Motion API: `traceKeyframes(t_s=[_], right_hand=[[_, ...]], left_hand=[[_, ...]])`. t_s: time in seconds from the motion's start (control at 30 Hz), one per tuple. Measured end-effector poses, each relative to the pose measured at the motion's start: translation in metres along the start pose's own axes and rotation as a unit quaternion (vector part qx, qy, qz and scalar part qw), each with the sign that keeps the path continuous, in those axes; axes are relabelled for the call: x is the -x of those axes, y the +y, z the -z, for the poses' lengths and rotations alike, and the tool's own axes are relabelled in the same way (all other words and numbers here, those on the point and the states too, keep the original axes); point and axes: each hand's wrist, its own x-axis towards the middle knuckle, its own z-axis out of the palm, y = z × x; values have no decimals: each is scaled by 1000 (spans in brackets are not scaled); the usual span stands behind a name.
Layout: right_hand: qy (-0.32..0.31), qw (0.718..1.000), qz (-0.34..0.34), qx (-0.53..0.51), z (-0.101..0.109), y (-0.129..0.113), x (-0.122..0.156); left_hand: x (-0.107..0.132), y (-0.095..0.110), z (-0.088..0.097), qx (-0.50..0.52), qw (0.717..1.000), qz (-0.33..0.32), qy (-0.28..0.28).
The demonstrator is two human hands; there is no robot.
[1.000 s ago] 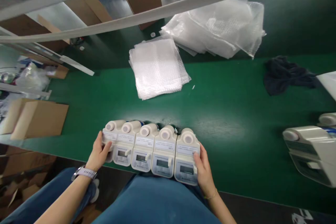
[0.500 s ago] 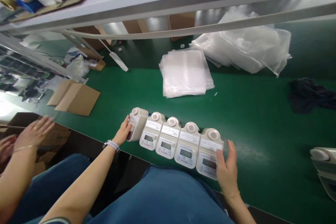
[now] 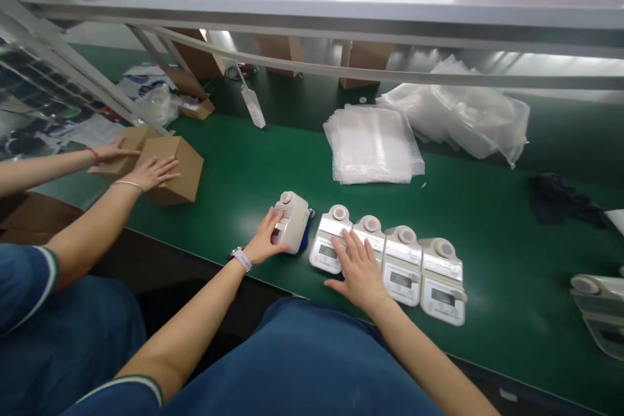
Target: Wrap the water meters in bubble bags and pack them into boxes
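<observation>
Several off-white meters with small grey displays and round caps are on the green table in front of me. My left hand (image 3: pixel 266 239) grips the leftmost meter (image 3: pixel 295 224), which is turned on its side with some blue showing at its right edge. A gap separates it from the other meters, which lie face up in a slanting row. Over the left part of that row, my right hand (image 3: pixel 361 270) is spread open, its fingers across a partly hidden meter (image 3: pixel 369 226) and near the row's first meter (image 3: pixel 327 248). Whether those fingertips touch is unclear. The rightmost meter (image 3: pixel 442 292) is uncovered.
A stack of bubble-wrap bags (image 3: pixel 373 146) and loose clear bags (image 3: pixel 458 114) lie behind the meters. At left, a co-worker's hands (image 3: pixel 151 174) rest on cardboard boxes (image 3: pixel 182 172). A dark cloth (image 3: pixel 560 198) and another device (image 3: pixel 599 312) are at right. A shelf (image 3: pixel 312 19) spans the back.
The leftmost meter, in my left hand, now stands apart from the row. My right hand has moved from the row's right end to its left part. The co-worker's hands have reached the boxes.
</observation>
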Motion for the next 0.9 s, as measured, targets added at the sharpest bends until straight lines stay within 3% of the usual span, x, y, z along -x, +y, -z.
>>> traceKeyframes(t_s=[0.1,0.2,0.37,0.53,0.6,0.67,0.77,0.9], right_hand=[[-62,997,12,35,-2,-13,-24],[-85,996,22,32,8,-17,-32],[-141,987,34,-70,35,0,-42],[-202,963,11,-180,54,19,-67],[-205,956,-13,-210,55,21,-65],[-141,973,-43,-179,50,18,-49],[-19,997,-62,-50,30,13,-5],[-31,997,-45,53,15,21,33]], left_hand=[[6,-2,10,-80,989,-112,-56],[3,7,15,-125,963,-224,-81],[-14,36,16,-139,919,-345,-130],[-32,53,33,-107,938,-299,-137],[-37,59,41,-113,938,-289,-156],[-41,65,47,-117,933,-291,-178],[-45,68,49,-88,940,-267,-195],[-53,66,49,51,956,-160,-239]])
